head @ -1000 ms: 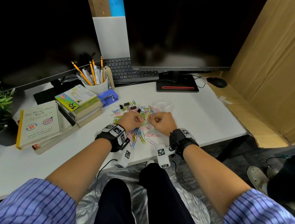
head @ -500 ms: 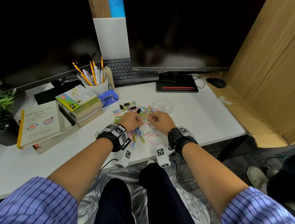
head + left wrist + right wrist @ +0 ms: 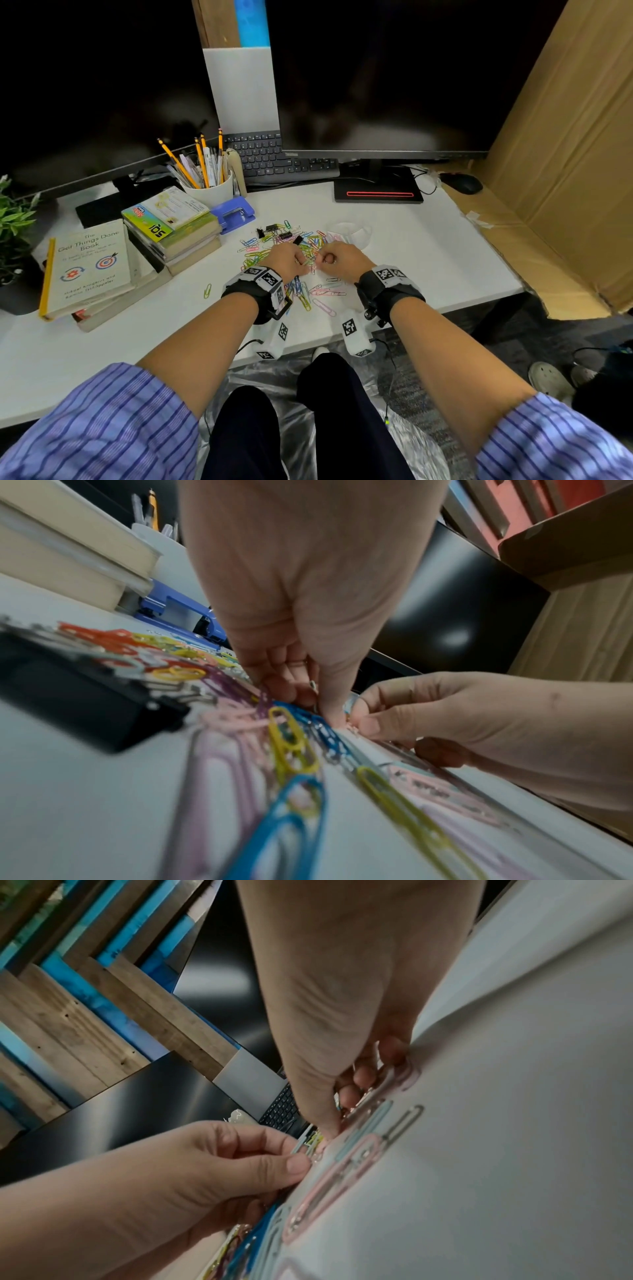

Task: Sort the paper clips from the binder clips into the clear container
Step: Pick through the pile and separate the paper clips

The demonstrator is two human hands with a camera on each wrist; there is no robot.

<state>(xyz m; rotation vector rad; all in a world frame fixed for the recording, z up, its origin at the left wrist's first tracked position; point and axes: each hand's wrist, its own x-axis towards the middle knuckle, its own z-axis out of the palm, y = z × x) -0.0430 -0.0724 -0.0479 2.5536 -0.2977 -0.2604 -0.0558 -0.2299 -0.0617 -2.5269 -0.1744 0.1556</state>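
On the white desk (image 3: 428, 246), both hands pinch paper clips (image 3: 308, 262) amid the pile: left hand (image 3: 287, 260), right hand (image 3: 342, 258). Clear container (image 3: 349, 229) sits at one o'clock, binder clips (image 3: 272, 228) at eleven.

Landmark: a white ceramic cup (image 3: 212, 192) of yellow pencils stood at the back of the white desk (image 3: 428, 246).
Punch: a blue plastic hole punch (image 3: 233, 213) lay just right of the cup.
Books: a stack of paperbacks (image 3: 171, 233) sat in front of the cup; a cream book with a yellow spine (image 3: 87, 269) lay further left.
Keyboard: a black keyboard (image 3: 277, 162) lay behind the cup, to its right.
Mouse: a black mouse (image 3: 462, 183) sat far right of the cup.
Plant: green leaves (image 3: 13, 219) showed far left.
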